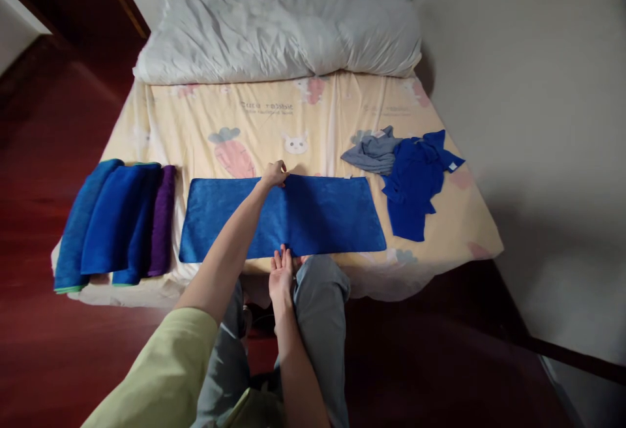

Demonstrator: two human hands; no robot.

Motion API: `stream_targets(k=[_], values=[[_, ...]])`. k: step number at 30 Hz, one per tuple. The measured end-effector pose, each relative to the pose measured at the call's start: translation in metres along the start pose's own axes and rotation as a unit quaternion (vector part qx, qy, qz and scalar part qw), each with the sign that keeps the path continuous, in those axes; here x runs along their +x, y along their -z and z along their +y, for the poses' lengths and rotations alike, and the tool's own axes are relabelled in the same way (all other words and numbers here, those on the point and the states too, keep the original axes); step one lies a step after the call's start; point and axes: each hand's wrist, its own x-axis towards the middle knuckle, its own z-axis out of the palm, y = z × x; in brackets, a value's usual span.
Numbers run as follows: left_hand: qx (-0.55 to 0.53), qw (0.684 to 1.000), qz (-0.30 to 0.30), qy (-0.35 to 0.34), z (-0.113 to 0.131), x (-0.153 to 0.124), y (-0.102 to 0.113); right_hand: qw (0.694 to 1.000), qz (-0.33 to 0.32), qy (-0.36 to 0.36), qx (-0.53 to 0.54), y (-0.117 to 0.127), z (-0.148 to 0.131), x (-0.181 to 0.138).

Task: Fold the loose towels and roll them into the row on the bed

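Stretching across the bed (pixel 190 108), one plush blue rectangular towel (pixel 332 209) is lying between the left hand (pixel 276 173), curled at its far edge, grip unclear, and the right hand (pixel 280 276), palm-up at its near edge, fingers extended. One purple towel (pixel 162 222) is lying leftward.

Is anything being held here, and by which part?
The spread blue cloth: the left hand seems to pinch its far edge near the middle. The right hand, palm up, is at the near edge; whether it grips cannot be told.

Towel (pixel 327 213) on bed (pixel 186 134) — towel row (pixel 110 219) left, cloths (pixel 413 177) right.
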Motion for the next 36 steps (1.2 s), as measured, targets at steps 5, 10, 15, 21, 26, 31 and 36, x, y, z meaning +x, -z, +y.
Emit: stream_targets(k=[5,10,15,21,26,31,36], values=[[-0.014,1.0,0.013,-0.02,0.001,-0.003,0.0,0.999,-0.023,0.021,-0.041,0.001,0.0,-0.003],[-0.044,0.998,0.035,-0.038,0.007,-0.016,0.008,0.996,-0.053,0.037,-0.057,-0.005,-0.006,-0.011],[-0.083,0.994,0.064,-0.043,0.017,-0.049,0.04,0.988,-0.091,0.084,-0.097,-0.018,-0.022,-0.035],[-0.156,0.979,0.116,-0.067,0.042,-0.114,0.102,0.97,-0.131,0.154,-0.138,-0.031,-0.073,-0.073],[-0.237,0.947,0.169,-0.139,0.053,-0.175,0.165,0.922,-0.214,0.261,-0.192,-0.06,-0.168,-0.11],[-0.315,0.892,0.206,-0.25,0.046,-0.25,0.227,0.857,-0.272,0.337,-0.278,-0.116,-0.267,-0.165],[-0.295,0.862,0.283,-0.3,0.035,-0.317,0.273,0.769,-0.308,0.423,-0.367,-0.172,-0.32,-0.221]])
